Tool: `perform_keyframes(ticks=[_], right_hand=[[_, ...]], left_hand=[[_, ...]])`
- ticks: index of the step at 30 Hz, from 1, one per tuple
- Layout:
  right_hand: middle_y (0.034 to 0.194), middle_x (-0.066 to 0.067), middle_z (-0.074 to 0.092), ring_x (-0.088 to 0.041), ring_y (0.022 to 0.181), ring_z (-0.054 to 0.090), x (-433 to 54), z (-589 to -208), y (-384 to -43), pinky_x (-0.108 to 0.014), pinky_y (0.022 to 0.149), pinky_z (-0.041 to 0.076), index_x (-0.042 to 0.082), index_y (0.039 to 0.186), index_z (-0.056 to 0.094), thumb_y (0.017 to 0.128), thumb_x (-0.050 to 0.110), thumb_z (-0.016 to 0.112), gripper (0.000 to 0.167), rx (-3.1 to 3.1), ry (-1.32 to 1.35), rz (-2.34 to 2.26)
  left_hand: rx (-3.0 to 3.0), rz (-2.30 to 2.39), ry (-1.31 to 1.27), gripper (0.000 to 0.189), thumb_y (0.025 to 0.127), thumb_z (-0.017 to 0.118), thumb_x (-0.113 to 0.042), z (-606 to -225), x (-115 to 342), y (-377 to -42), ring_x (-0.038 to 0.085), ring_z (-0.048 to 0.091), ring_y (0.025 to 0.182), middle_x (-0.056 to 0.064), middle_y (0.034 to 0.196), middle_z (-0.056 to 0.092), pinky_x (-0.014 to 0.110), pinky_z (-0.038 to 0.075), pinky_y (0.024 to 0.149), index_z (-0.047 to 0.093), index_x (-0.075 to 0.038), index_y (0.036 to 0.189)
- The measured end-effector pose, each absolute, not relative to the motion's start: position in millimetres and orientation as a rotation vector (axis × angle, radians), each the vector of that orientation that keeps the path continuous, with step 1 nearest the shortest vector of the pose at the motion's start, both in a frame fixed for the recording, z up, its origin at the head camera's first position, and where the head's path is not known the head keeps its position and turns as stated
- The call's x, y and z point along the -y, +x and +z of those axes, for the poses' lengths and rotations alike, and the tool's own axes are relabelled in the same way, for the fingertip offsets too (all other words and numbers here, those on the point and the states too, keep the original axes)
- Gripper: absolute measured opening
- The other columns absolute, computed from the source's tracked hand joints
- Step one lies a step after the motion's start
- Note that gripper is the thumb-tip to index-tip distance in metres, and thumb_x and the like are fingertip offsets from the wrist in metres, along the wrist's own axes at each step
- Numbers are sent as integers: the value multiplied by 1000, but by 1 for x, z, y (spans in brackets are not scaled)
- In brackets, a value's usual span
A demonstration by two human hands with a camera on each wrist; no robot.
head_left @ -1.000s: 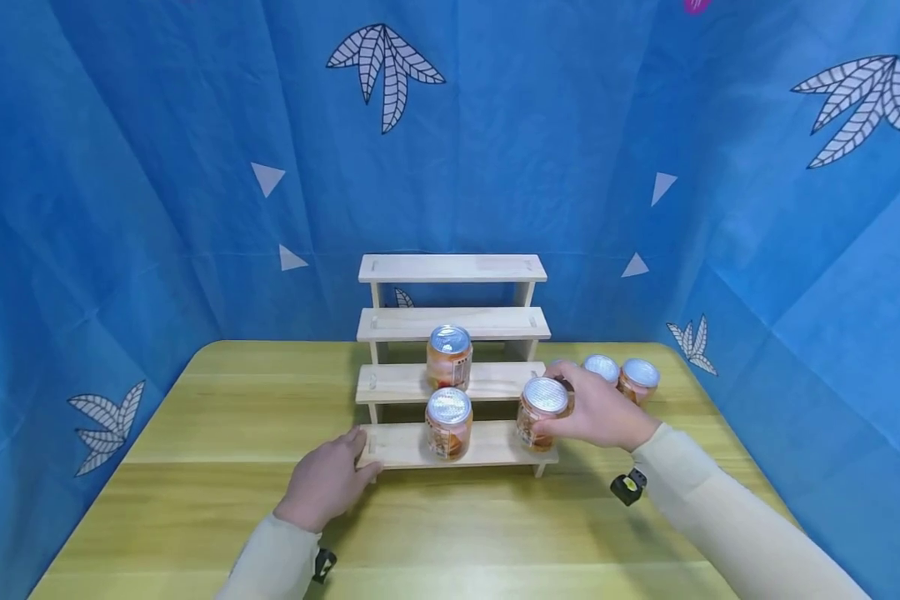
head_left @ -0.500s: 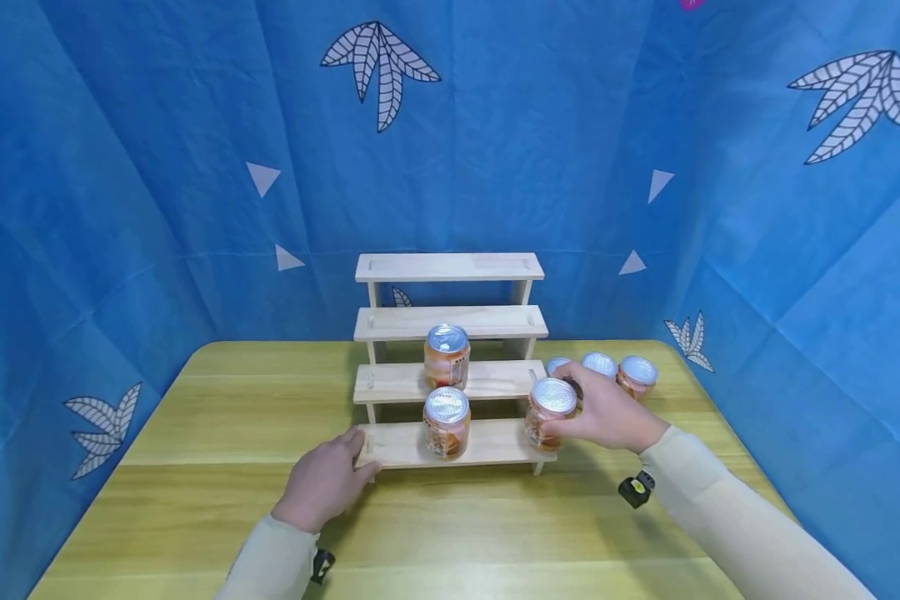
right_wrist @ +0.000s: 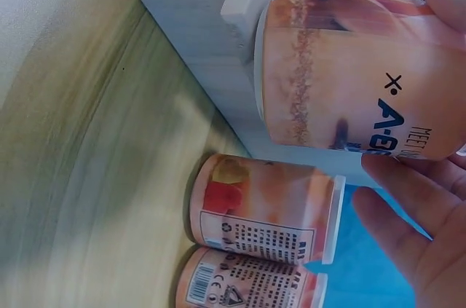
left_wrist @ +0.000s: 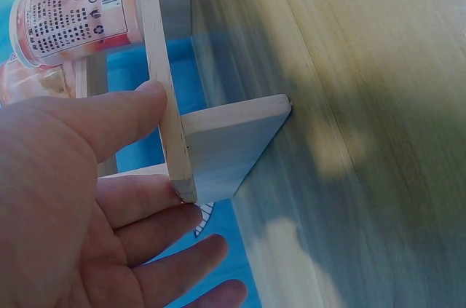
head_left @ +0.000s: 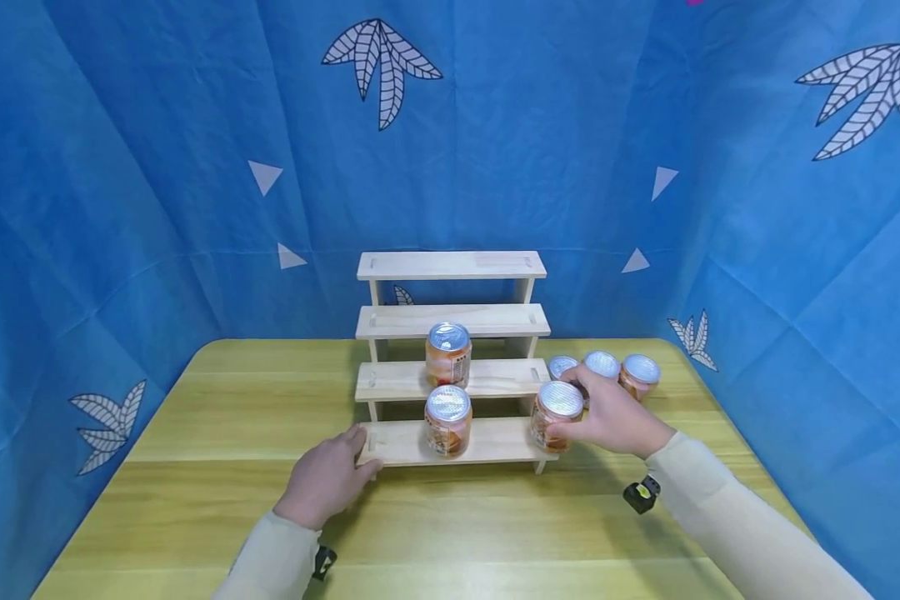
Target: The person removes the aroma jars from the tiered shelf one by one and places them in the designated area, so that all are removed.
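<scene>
A stepped wooden display shelf [head_left: 452, 320] stands on the table. My left hand [head_left: 328, 479] pinches the left end of its lowest step between thumb and fingers; in the left wrist view the thumb lies on top, with fingers beneath. My right hand [head_left: 611, 414] grips an orange-pink can [head_left: 551, 427] with a silvery lid, upright at the right end of that step. In the right wrist view the can [right_wrist: 342, 68] juts past the step's end; whether it touches the wood I cannot tell. Similar cans stand mid-step, one on the lowest step [head_left: 447, 425] and one on the second [head_left: 447, 358].
Behind my right hand, three more cans stand on the table, among them a middle can [head_left: 602, 364] and a right can [head_left: 639, 375]. The wooden table [head_left: 255, 400] is bounded by a blue cloth [head_left: 495, 150] at the back and sides.
My right hand and its can have shifted a little to the right, beyond the end of the lowest step. The left hand stays on the step's left end.
</scene>
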State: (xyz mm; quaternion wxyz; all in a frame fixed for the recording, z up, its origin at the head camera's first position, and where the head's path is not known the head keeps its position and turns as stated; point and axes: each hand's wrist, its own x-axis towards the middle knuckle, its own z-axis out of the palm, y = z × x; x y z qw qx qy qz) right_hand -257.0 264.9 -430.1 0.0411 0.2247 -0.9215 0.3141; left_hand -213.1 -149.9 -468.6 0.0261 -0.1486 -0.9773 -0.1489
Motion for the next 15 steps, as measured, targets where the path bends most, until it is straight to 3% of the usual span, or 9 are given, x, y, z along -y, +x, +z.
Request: perform_keyframes(ticks=[5,12,15], right_hand=[[107,-1,66,-13,95,65,-267,-433,-256,-37,82,58,8,124,53,76,45,89,70,2809,684,986],[104,-1,65,-14,92,65,-271,-433,-254,-35,79,58,8,121,54,74,40,91,68,2801,651,981],[106,-3,66,-15,93,65,-274,-434,-253,-36,79,57,7,122,54,74,42,90,70,2813,611,955]], left_hand=[[3031,-466,-464,58,95,70,-35,-468,150,-213,45,65,109,29,141,54,53,56,89,59,7,134],[3029,-469,-458,57,95,71,-35,-468,151,-213,42,68,101,28,141,55,51,58,83,60,7,133],[3035,-466,-459,57,95,70,-35,-467,150,-213,44,66,108,27,141,54,53,57,87,60,7,133]])
